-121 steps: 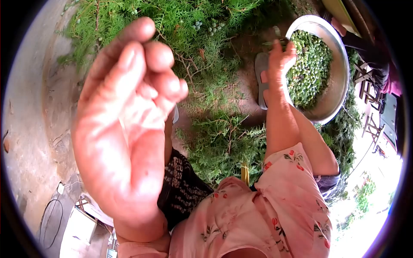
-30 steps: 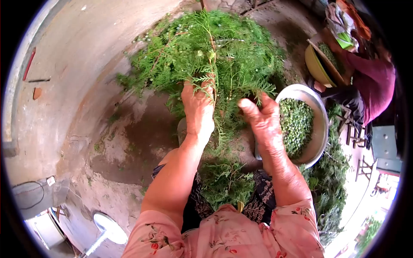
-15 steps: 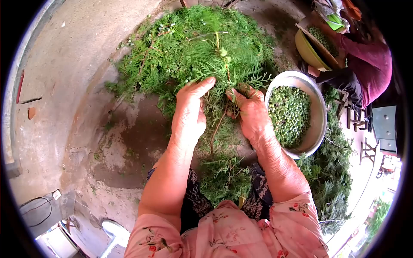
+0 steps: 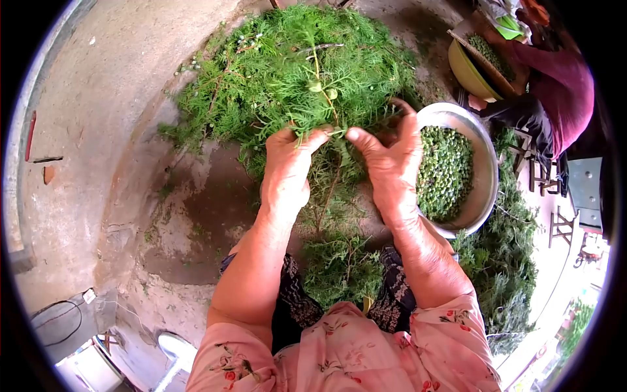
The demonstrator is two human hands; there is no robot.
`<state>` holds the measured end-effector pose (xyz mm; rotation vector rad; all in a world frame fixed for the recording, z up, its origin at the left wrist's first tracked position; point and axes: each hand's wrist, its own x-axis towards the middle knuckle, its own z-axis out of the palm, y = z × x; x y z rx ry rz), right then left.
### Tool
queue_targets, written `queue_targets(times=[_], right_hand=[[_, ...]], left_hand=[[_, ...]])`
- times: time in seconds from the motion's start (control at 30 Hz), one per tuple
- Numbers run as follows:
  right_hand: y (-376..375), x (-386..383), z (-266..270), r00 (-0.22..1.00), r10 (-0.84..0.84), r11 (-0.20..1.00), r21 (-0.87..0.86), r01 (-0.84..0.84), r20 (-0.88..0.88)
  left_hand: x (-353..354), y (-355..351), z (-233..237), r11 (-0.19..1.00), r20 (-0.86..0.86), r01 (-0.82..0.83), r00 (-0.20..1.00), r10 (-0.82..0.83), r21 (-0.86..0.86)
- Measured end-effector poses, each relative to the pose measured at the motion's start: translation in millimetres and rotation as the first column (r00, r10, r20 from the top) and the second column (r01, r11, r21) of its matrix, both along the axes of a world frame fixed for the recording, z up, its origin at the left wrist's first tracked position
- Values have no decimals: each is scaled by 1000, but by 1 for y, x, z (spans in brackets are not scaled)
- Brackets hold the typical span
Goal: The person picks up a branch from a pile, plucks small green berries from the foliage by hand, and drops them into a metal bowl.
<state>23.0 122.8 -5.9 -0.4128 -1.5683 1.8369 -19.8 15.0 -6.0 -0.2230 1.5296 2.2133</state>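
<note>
A leafy green branch (image 4: 326,98) with small round cones on its stem is upright between my hands, over a heap of cut greenery (image 4: 222,91). My left hand (image 4: 289,163) pinches it, thumb and fingers closed. Just right of the stem, my right hand (image 4: 393,163) has its thumb and fingers spread, with nothing visible between them. Beside my right wrist stands a metal basin (image 4: 484,163) holding many small green cones (image 4: 445,173).
More greenery lies between my legs (image 4: 343,264) and below the basin (image 4: 499,261). At the upper right a co-worker in a purple top (image 4: 565,98) sits by a yellow bowl (image 4: 467,75) and a tray of cones (image 4: 490,59). Wooden stools (image 4: 562,225) stand at the right.
My right hand has opened and shifted slightly right, its fingers spreading from the stem. My left hand has moved slightly to the right, and the branch top has tilted left.
</note>
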Motion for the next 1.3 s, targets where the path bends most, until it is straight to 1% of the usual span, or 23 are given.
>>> queue_targets(times=[0.07,0.13,0.2,0.27,0.33,0.37,0.43,0.47,0.57,0.63,0.67,0.73,0.77,0.87,0.93,0.97,1.0,1.07,1.1,1.13,1.2,1.23,1.3], right_hand=[[7,10,9,976,-117,963,259,68,182],[17,12,6,986,-113,805,593,17,126],[14,9,14,941,-19,876,459,-146,337],[25,5,-2,888,177,822,433,-371,425],[26,6,2,775,326,897,82,-435,541],[25,6,4,775,326,897,82,-435,541],[24,5,8,823,397,913,-270,-307,405],[25,5,9,858,398,896,-336,-290,323],[31,5,2,883,399,877,-383,-290,247],[29,4,1,938,330,830,-506,-236,103],[29,3,3,938,330,829,-506,-236,103],[28,2,9,967,238,772,-622,-130,93],[32,1,6,952,287,742,-653,-153,104],[31,1,4,974,221,715,-672,-193,-45],[31,0,-2,970,209,680,-695,-234,-121],[32,0,-2,965,212,674,-692,-258,-154],[32,1,-3,959,213,668,-688,-283,-187],[28,2,4,944,223,705,-629,-327,-242],[27,2,6,927,236,739,-565,-367,-293],[28,1,4,925,240,737,-565,-370,-293],[30,0,1,901,313,728,-534,-430,-299],[31,3,4,907,333,724,-546,-421,-257],[32,1,-2,878,385,715,-510,-478,-284]], left_hand=[[-3,1,-11,996,-32,-24,999,21,-87],[-1,4,-9,1000,-212,20,977,-16,18],[2,5,-6,995,-238,55,968,-73,-80],[1,2,-14,979,-269,164,944,-191,-118],[-2,2,-15,960,-219,205,944,-245,-188],[-2,2,-11,970,-215,217,948,-236,-105],[-6,0,-9,980,-171,193,965,-198,-47],[-8,-1,0,977,-165,212,963,-214,-33],[-14,-4,-8,970,-294,156,933,-207,-188],[-14,-4,-17,892,-383,-97,920,-90,-442],[-14,-4,-17,891,-382,-97,920,-90,-443],[-11,-5,-15,711,-749,-461,648,-140,-531],[-9,-3,-5,652,-831,-582,540,-136,-485],[-3,-2,6,609,-929,-708,339,-149,-356],[5,-3,13,534,-919,-754,253,-301,-382],[6,0,12,538,-939,-773,229,-257,-336],[5,0,13,537,-939,-774,228,-257,-335],[2,-4,17,375,-779,-706,412,-472,-601],[-2,-7,16,323,-720,-665,492,-489,-673],[-12,-13,-3,437,-777,-651,434,-457,-621],[-18,-17,-3,781,-531,-97,784,-322,-617],[-11,-17,0,927,-175,192,950,-257,-321],[-7,-13,3,954,-39,282,957,-287,-98]])
